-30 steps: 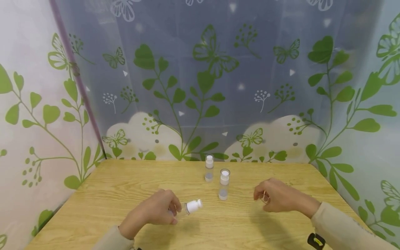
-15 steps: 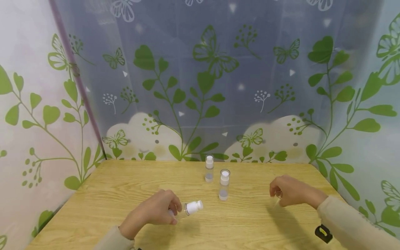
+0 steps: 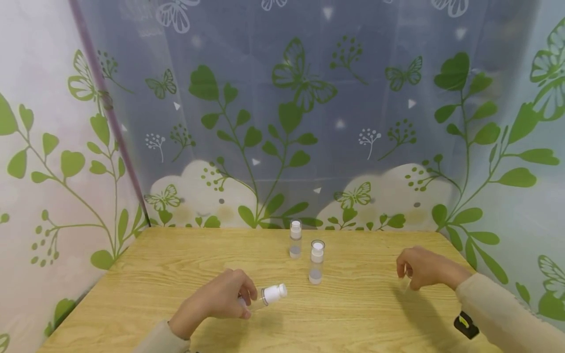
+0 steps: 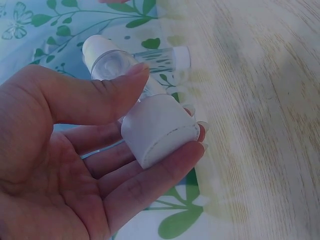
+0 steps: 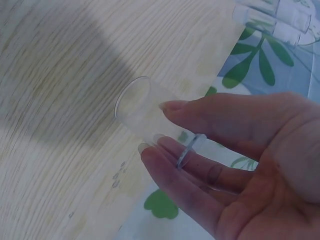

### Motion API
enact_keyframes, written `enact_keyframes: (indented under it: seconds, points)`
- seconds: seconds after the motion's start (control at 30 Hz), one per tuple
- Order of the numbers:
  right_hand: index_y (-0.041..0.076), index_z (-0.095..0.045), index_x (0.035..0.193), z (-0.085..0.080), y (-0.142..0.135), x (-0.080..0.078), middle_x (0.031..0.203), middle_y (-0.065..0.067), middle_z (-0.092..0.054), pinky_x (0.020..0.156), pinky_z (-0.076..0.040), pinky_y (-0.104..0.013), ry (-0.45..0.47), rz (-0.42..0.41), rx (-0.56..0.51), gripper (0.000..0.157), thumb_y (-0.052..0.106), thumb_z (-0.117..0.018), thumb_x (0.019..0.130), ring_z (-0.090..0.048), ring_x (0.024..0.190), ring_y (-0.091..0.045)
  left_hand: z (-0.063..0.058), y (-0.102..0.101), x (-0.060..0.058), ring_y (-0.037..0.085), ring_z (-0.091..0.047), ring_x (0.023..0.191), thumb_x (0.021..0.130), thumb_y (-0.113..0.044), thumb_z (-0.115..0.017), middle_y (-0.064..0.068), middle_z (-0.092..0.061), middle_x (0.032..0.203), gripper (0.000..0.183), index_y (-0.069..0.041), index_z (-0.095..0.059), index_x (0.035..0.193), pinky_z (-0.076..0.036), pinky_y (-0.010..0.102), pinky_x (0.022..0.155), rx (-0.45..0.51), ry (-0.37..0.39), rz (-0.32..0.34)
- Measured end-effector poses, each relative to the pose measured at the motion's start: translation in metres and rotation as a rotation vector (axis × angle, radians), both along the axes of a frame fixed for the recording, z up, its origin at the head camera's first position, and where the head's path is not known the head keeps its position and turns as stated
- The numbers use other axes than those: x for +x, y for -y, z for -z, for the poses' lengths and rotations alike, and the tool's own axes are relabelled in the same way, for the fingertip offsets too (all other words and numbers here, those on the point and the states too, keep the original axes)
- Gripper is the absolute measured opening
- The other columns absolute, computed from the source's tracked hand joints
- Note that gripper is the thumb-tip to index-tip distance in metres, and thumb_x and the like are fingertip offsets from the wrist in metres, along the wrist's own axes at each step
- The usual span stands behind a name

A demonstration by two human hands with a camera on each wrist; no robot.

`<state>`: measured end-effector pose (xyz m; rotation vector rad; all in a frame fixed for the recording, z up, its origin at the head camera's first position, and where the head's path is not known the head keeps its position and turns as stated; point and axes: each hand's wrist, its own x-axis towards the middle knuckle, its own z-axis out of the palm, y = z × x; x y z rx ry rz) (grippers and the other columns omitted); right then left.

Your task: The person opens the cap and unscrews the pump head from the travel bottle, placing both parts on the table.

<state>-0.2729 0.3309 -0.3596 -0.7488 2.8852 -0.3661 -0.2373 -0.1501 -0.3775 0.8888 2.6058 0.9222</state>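
My left hand [image 3: 222,296] grips a small clear pump bottle [image 3: 273,292] with a white pump head, held tilted above the table. In the left wrist view its white base [image 4: 157,129] lies between thumb and fingers, and the clear body is partly behind the thumb. Over at the right, my right hand [image 3: 425,268] pinches a clear cylindrical cap [image 5: 145,105] between thumb and fingers, its wide rim toward the table. Two similar pump bottles stand upright in the middle, a nearer bottle [image 3: 316,262] and a farther bottle [image 3: 295,239], both with clear caps over their white pumps.
The wood-grain table [image 3: 185,255] runs back to a printed curtain [image 3: 247,122] with leaves and butterflies. Similar curtains close in the left and right sides. A black strap piece [image 3: 466,324] hangs at the right sleeve.
My right hand has moved to the right with the clear cap, away from the standing bottles. The left hand and its bottle have stayed nearly still.
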Motion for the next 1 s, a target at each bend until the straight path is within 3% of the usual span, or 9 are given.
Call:
enact_keyframes:
  seconds: [0.53, 0.77, 1.0]
  points:
    - [0.007, -0.067, 0.084, 0.008, -0.023, -0.007, 0.082, -0.004, -0.058, 0.055, -0.037, -0.026, 0.071, 0.158, 0.008, 0.027, -0.014, -0.067, 0.067, -0.042, 0.061, -0.010, 0.003, 0.001, -0.002, 0.015, -0.072, 0.077, 0.074, 0.003, -0.086, 0.014, -0.079, 0.090, 0.026, 0.002, -0.077, 0.098, -0.061, 0.031, 0.069, 0.000, -0.001, 0.003]
    - [0.006, -0.066, 0.086, 0.014, -0.026, -0.007, 0.082, -0.006, -0.061, 0.051, -0.041, -0.025, 0.105, 0.201, 0.003, 0.028, -0.015, -0.066, 0.068, -0.048, 0.053, -0.010, 0.003, 0.001, 0.000, 0.013, -0.071, 0.076, 0.073, 0.003, -0.085, 0.012, -0.079, 0.089, 0.026, 0.002, -0.077, 0.098, -0.061, 0.032, 0.071, 0.002, -0.008, 0.010]
    - [0.007, -0.064, 0.085, 0.017, -0.025, -0.006, 0.103, -0.018, -0.066, 0.050, -0.040, -0.024, 0.093, 0.203, 0.004, 0.028, -0.016, -0.065, 0.067, -0.047, 0.051, -0.010, 0.003, 0.001, 0.000, 0.013, -0.070, 0.073, 0.074, 0.003, -0.085, 0.014, -0.078, 0.088, 0.026, 0.004, -0.076, 0.098, -0.060, 0.027, 0.066, 0.012, -0.007, 0.013]
